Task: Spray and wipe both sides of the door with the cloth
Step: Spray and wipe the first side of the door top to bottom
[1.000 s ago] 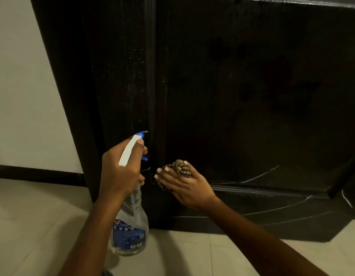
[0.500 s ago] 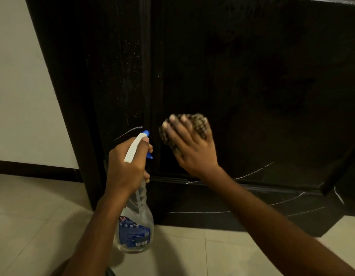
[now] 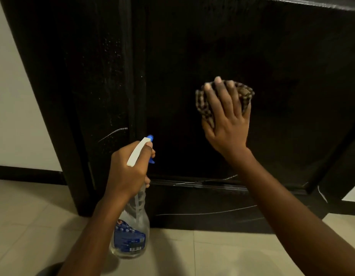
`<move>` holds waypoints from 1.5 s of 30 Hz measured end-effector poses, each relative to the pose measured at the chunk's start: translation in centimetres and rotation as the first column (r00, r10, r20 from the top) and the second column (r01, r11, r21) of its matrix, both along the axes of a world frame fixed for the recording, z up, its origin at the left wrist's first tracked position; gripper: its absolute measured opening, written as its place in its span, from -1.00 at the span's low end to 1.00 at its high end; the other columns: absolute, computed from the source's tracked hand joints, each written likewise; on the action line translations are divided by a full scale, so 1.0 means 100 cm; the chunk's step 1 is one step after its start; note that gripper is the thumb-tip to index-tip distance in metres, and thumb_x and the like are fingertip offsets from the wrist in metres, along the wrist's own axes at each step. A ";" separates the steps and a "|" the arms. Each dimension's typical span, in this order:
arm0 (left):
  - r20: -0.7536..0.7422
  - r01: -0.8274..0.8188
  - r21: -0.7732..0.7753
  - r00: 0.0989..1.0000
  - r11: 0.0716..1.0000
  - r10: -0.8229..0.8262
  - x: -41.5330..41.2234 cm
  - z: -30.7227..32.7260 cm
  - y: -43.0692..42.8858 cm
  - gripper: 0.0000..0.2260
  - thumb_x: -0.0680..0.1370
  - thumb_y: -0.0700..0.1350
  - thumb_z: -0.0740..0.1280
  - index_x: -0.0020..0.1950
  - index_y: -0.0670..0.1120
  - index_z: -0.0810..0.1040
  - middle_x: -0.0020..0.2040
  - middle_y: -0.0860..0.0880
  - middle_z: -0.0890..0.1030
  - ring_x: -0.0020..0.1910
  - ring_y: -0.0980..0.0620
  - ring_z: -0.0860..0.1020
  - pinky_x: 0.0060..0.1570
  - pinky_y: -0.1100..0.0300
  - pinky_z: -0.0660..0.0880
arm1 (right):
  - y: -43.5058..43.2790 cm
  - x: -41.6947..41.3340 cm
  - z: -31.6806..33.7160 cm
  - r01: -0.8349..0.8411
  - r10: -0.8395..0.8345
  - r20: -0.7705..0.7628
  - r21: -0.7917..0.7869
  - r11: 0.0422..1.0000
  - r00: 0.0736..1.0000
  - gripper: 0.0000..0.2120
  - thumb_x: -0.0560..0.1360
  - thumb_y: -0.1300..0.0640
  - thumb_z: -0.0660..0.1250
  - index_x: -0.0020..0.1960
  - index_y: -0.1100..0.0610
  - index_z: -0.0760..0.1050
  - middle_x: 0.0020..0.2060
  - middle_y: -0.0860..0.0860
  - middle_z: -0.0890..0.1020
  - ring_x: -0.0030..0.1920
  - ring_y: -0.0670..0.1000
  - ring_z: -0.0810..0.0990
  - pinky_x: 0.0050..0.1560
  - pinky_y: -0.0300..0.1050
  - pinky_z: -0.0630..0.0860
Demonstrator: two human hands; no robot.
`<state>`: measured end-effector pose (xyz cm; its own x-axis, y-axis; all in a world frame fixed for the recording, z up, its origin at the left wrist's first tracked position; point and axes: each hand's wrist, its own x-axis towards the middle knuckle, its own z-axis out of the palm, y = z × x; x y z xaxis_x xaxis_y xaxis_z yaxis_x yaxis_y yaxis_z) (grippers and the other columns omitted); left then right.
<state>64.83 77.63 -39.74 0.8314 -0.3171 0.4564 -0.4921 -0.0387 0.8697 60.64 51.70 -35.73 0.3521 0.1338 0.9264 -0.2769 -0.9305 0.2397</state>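
Observation:
A dark wooden door [image 3: 272, 56] fills most of the view, its lower panel marked by thin white scratches. My right hand [image 3: 226, 118] presses a bunched brown checked cloth [image 3: 244, 93] flat against the recessed panel, fingers straight and spread. My left hand [image 3: 129, 170] grips the neck of a clear spray bottle [image 3: 132, 232] with a blue label, thumb lying along its white trigger head [image 3: 137, 151]. The blue nozzle points at the door. The bottle hangs above the floor, left of the cloth.
The dark door frame [image 3: 59, 96] stands at the left, speckled with fine droplets, beside a white wall [image 3: 15, 106] with a dark skirting board [image 3: 23, 174]. Beige floor tiles [image 3: 202, 253] run along the door's foot. At the far right edge a gap shows pale floor.
My right hand has wiped the cloth from the panel's lower left corner upward and to the right. My left hand has stayed near the same place with the bottle.

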 end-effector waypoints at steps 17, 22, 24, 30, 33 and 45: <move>-0.002 0.171 0.039 0.985 0.985 -0.171 -0.020 0.003 -0.048 -0.70 0.61 0.06 0.22 -0.08 -0.12 0.60 -0.17 -0.13 0.66 -0.59 -0.08 0.54 -0.57 0.17 0.49 | -0.061 -0.048 -0.048 0.019 -0.034 -0.131 -0.116 0.993 0.991 -0.41 0.66 -0.14 0.08 0.64 -0.06 0.06 0.58 0.01 0.19 0.63 -0.03 -0.03 0.49 0.22 0.11; -0.016 0.293 0.106 0.956 0.950 -0.293 -0.037 0.002 -0.084 -0.72 0.63 0.04 0.23 -0.10 -0.11 0.60 -0.16 -0.22 0.64 -0.59 0.04 0.51 -0.54 0.23 0.48 | -0.113 -0.082 -0.007 0.066 -0.066 0.012 0.004 0.998 0.998 -0.39 0.64 -0.13 0.10 0.64 -0.04 0.05 0.58 0.06 0.19 0.63 -0.03 -0.06 0.54 0.20 0.07; -0.013 0.328 0.142 0.944 0.934 -0.329 -0.044 0.001 -0.101 -0.70 0.64 0.04 0.23 -0.11 -0.13 0.59 -0.17 -0.24 0.64 -0.58 0.02 0.51 -0.55 0.22 0.48 | -0.133 -0.098 -0.012 0.074 -0.079 0.061 0.072 0.995 0.995 -0.37 0.63 -0.12 0.11 0.65 -0.05 0.03 0.58 0.08 0.19 0.63 -0.02 -0.07 0.57 0.14 -0.01; -0.071 0.450 0.212 0.893 0.868 -0.445 -0.069 -0.007 -0.152 -0.67 0.65 0.05 0.23 -0.13 -0.16 0.58 -0.22 -0.28 0.62 -0.60 0.03 0.49 -0.56 0.22 0.44 | -0.186 -0.144 -0.047 0.101 -0.123 0.082 0.234 0.967 0.989 -0.37 0.63 -0.10 0.12 0.63 0.06 0.06 0.59 0.13 0.15 0.63 0.03 -0.07 0.58 0.18 0.00; -0.109 0.500 0.226 0.866 0.836 -0.489 -0.082 -0.013 -0.174 -0.67 0.65 0.04 0.23 -0.12 -0.17 0.58 -0.20 -0.29 0.63 -0.62 0.08 0.47 -0.56 0.24 0.42 | -0.201 -0.164 -0.070 0.102 -0.132 0.077 0.307 0.946 0.988 -0.36 0.62 -0.04 0.16 0.63 0.11 0.06 0.60 0.15 0.13 0.63 0.04 -0.08 0.60 0.10 -0.07; -0.212 0.574 0.363 0.818 0.734 -0.535 -0.117 -0.037 -0.243 -0.62 0.63 0.15 0.20 -0.12 -0.13 0.56 -0.28 -0.19 0.63 -0.61 0.08 0.50 -0.53 0.16 0.53 | -0.199 -0.199 -0.095 -0.117 0.109 0.048 0.563 0.818 0.993 -0.42 0.63 0.11 0.16 0.63 0.08 0.12 0.62 -0.13 0.06 0.64 0.01 -0.07 0.61 -0.06 -0.16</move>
